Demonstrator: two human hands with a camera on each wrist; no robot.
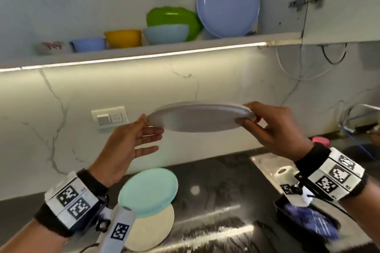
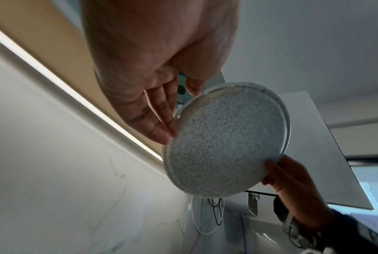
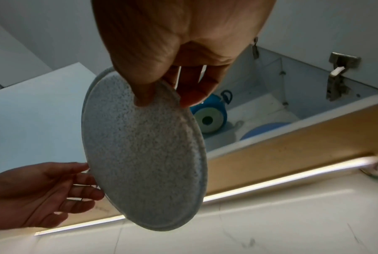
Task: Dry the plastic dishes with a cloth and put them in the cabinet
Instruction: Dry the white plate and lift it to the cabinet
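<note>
A speckled grey plate [image 1: 198, 117] is held nearly level in the air below the open cabinet shelf [image 1: 164, 49]. The right hand [image 1: 277, 129] pinches its rim at the 3 o'clock edge, thumb on one face and fingers on the other. The left hand [image 1: 127, 144], fingers straight and spread, meets the rim at 9 o'clock; the fingertips seem to touch, though blur makes this uncertain. On the counter at 6 o'clock, a mint plate [image 1: 148, 192] overlaps a cream plate [image 1: 152, 230].
</note>
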